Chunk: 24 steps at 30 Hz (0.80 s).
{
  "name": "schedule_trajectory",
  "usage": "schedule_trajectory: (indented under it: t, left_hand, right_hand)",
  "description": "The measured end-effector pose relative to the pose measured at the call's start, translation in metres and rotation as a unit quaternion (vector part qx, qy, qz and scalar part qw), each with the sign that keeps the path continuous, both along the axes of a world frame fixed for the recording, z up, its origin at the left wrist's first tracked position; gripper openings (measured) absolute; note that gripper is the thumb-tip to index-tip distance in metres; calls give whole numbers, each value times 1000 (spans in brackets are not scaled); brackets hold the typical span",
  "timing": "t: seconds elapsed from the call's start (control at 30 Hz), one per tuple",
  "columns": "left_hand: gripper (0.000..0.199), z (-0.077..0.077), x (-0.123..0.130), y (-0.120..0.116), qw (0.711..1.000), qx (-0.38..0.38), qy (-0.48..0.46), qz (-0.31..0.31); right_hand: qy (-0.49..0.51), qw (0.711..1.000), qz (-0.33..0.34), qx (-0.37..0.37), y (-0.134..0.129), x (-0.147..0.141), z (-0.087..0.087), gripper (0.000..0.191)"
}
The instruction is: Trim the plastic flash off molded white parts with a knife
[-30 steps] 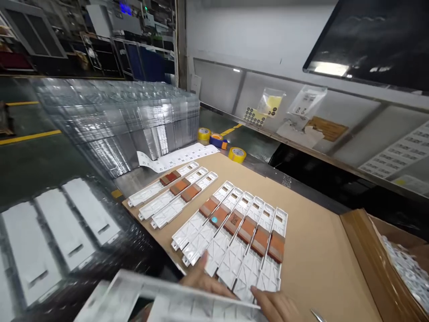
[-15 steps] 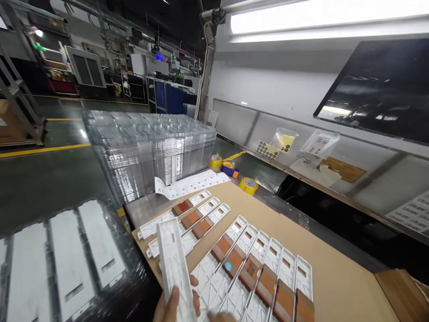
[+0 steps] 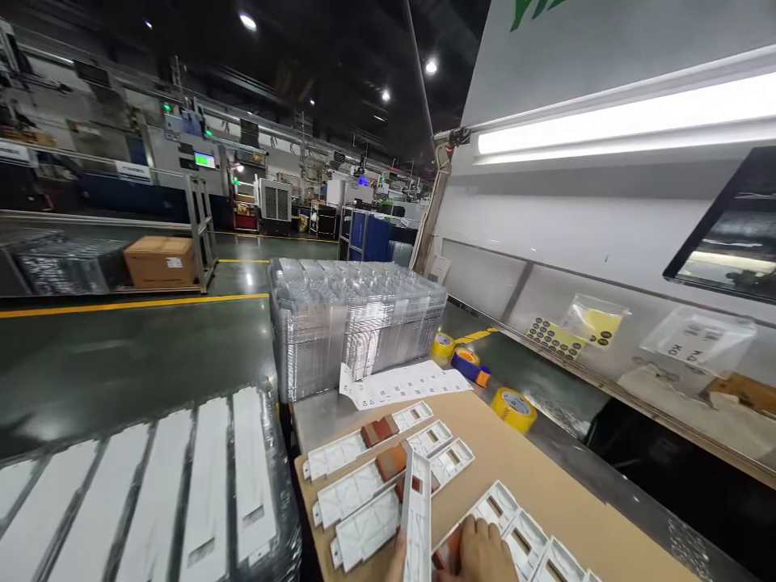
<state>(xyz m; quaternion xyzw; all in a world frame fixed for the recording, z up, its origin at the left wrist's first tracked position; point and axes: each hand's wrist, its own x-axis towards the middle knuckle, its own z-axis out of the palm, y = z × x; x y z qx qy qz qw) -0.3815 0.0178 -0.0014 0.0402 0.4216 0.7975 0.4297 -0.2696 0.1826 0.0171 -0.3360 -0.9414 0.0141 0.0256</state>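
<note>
My left hand (image 3: 397,559), mostly cut off by the bottom edge, is closed on a long white plastic panel (image 3: 417,517). That panel stands tilted upward, its small rectangular slot near the top. Beside it, my right hand (image 3: 488,551) is closed with curled fingers on a brown-orange pad (image 3: 449,551), over the front row of panels. Several more white panels (image 3: 520,537) with slots run off to the right of this hand. Behind the held panel lie three ribbed white panels (image 3: 357,491), each with a brown-orange pad across it; the held panel partly covers them.
Cardboard (image 3: 533,477) covers the bench. Tape rolls (image 3: 514,409) and a label sheet (image 3: 412,385) lie at its back. Stacked clear plastic trays (image 3: 364,323) stand behind. At left, a tray (image 3: 284,485) holds several white panels (image 3: 251,477). A light-lit hood (image 3: 546,226) borders the right.
The view has swung left and up. My left hand still holds the white panel, now turned more edge-on. My right hand, blurred low before, now lies on a brown-orange pad.
</note>
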Motion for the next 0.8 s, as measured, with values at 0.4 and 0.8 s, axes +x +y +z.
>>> schedule_trajectory:
  t: [0.4, 0.8]
  left_hand:
    - [66, -11, 48, 30, 980, -113, -94, -136]
    - [43, 5, 63, 4, 991, -111, -37, -64]
  right_hand:
    - [46, 936, 64, -344, 51, 18, 33, 24]
    - [260, 920, 214, -199, -69, 85, 49, 92]
